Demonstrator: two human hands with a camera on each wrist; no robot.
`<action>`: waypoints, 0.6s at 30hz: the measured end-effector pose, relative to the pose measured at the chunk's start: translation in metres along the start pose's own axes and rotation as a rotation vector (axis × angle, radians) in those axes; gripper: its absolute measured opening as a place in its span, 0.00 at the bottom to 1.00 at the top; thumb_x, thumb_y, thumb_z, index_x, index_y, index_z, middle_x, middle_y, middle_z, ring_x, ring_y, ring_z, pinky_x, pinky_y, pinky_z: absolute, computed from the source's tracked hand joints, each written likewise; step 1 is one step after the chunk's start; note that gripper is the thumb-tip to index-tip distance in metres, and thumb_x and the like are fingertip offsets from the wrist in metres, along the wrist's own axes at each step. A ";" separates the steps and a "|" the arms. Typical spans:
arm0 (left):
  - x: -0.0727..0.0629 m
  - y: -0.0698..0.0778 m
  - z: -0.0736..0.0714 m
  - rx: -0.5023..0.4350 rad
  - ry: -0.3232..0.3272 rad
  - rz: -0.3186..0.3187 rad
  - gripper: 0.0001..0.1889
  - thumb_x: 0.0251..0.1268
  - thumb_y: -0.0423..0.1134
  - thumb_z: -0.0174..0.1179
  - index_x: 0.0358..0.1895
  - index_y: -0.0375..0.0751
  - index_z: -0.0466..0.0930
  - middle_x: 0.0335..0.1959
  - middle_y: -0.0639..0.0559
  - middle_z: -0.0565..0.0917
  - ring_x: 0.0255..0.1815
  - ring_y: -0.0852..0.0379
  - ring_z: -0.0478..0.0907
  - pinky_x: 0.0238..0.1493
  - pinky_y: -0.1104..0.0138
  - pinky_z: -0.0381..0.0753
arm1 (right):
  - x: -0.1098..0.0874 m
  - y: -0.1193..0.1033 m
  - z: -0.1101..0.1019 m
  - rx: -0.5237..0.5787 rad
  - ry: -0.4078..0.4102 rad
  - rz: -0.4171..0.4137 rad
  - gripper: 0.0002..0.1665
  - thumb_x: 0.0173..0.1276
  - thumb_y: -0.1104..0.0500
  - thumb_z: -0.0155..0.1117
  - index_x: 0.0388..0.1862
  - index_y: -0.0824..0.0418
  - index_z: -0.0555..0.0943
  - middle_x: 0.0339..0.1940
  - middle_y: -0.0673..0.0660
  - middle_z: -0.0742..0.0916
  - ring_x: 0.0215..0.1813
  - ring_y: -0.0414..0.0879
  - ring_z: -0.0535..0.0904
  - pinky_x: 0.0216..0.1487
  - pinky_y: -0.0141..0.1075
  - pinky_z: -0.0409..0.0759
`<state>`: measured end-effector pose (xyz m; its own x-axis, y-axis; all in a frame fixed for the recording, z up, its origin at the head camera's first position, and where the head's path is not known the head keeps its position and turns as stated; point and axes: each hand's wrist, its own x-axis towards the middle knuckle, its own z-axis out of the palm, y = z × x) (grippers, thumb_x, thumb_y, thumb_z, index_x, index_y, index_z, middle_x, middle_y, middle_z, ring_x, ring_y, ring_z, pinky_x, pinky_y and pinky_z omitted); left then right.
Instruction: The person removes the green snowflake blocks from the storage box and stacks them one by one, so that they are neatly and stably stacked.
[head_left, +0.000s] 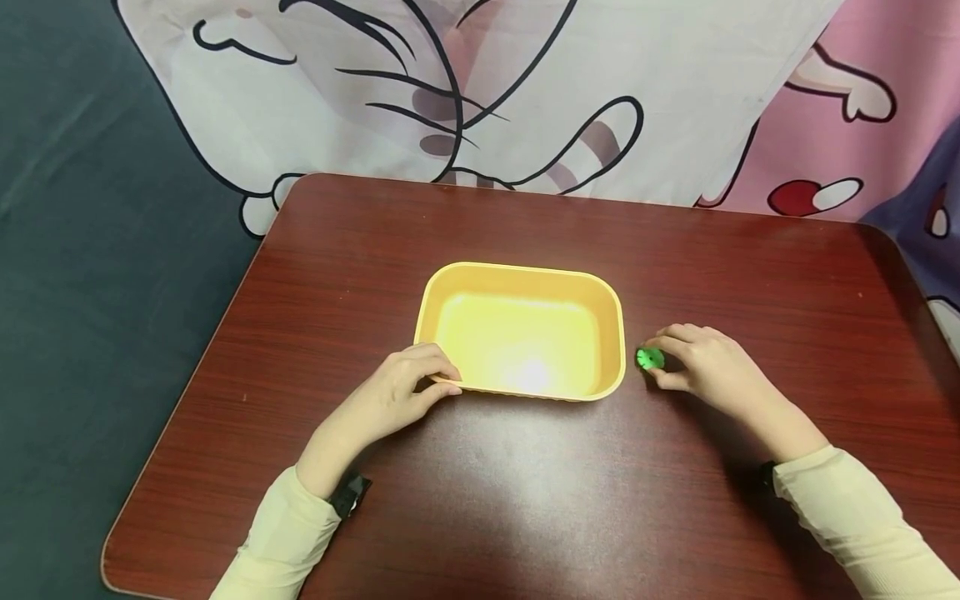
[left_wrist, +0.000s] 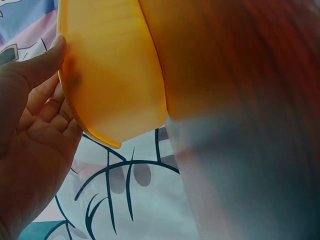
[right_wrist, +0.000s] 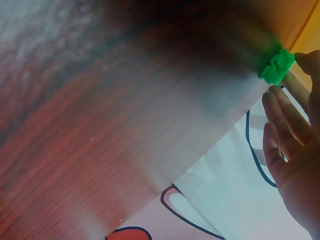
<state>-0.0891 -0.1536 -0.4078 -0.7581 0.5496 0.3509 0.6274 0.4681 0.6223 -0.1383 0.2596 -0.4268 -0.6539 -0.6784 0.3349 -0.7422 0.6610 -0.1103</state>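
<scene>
A shallow yellow plastic bin (head_left: 517, 329) with rounded corners stands on the table, with nothing inside it. My left hand (head_left: 397, 387) pinches its rim at the near left corner between thumb and fingers. The left wrist view shows the thumb on one side of the bin's wall (left_wrist: 112, 70). Just right of the bin, my right hand (head_left: 708, 371) holds a small green piece with a notched edge (head_left: 649, 359) between thumb and fingertips. In the right wrist view this green piece (right_wrist: 277, 67) is close to the tabletop; whether it touches is unclear.
The dark red-brown wooden table (head_left: 525, 492) has rounded corners and a glossy reflection near its middle. Behind it hangs a white and pink cloth (head_left: 570, 50) with cartoon drawings. Dark green fabric (head_left: 97, 292) lies beyond the left edge.
</scene>
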 end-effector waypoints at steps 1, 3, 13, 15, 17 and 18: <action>0.000 0.000 0.000 -0.002 0.000 0.002 0.03 0.55 0.35 0.66 0.32 0.43 0.82 0.31 0.58 0.80 0.36 0.63 0.76 0.40 0.70 0.76 | 0.000 0.000 0.000 -0.002 -0.003 0.002 0.19 0.43 0.57 0.72 0.36 0.60 0.83 0.32 0.51 0.84 0.33 0.47 0.80 0.32 0.43 0.76; 0.000 0.000 0.000 -0.006 -0.001 0.006 0.03 0.55 0.35 0.66 0.32 0.43 0.82 0.31 0.57 0.80 0.36 0.63 0.76 0.40 0.70 0.76 | -0.001 0.000 0.000 -0.005 -0.009 0.008 0.19 0.44 0.56 0.72 0.37 0.60 0.83 0.32 0.51 0.84 0.34 0.47 0.80 0.32 0.43 0.75; 0.000 0.002 0.000 -0.007 -0.016 0.002 0.04 0.54 0.35 0.67 0.32 0.43 0.82 0.31 0.57 0.80 0.36 0.63 0.76 0.40 0.71 0.76 | -0.004 -0.007 -0.014 0.046 -0.077 0.117 0.20 0.49 0.57 0.73 0.43 0.58 0.83 0.38 0.52 0.84 0.41 0.50 0.80 0.43 0.47 0.76; 0.000 0.001 -0.001 -0.002 -0.021 -0.002 0.04 0.55 0.35 0.67 0.32 0.43 0.82 0.31 0.57 0.80 0.37 0.63 0.76 0.40 0.70 0.76 | -0.006 -0.007 -0.017 0.056 -0.088 0.150 0.21 0.51 0.57 0.73 0.45 0.58 0.82 0.41 0.53 0.83 0.44 0.51 0.79 0.46 0.48 0.74; 0.000 0.001 -0.001 0.011 -0.031 -0.010 0.04 0.55 0.35 0.66 0.33 0.43 0.82 0.32 0.58 0.80 0.37 0.64 0.76 0.41 0.70 0.76 | -0.007 -0.008 -0.018 0.060 -0.092 0.171 0.22 0.51 0.57 0.72 0.47 0.57 0.81 0.43 0.54 0.82 0.47 0.52 0.77 0.49 0.50 0.72; -0.001 0.001 -0.001 0.020 -0.037 -0.014 0.04 0.56 0.36 0.66 0.33 0.44 0.82 0.32 0.58 0.80 0.37 0.64 0.75 0.41 0.71 0.76 | -0.007 -0.008 -0.018 0.062 -0.090 0.181 0.22 0.52 0.58 0.72 0.48 0.58 0.81 0.44 0.55 0.82 0.48 0.52 0.76 0.49 0.50 0.71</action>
<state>-0.0880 -0.1545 -0.4063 -0.7598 0.5680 0.3163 0.6208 0.4895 0.6124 -0.1247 0.2650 -0.4111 -0.7861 -0.5778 0.2198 -0.6169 0.7559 -0.2192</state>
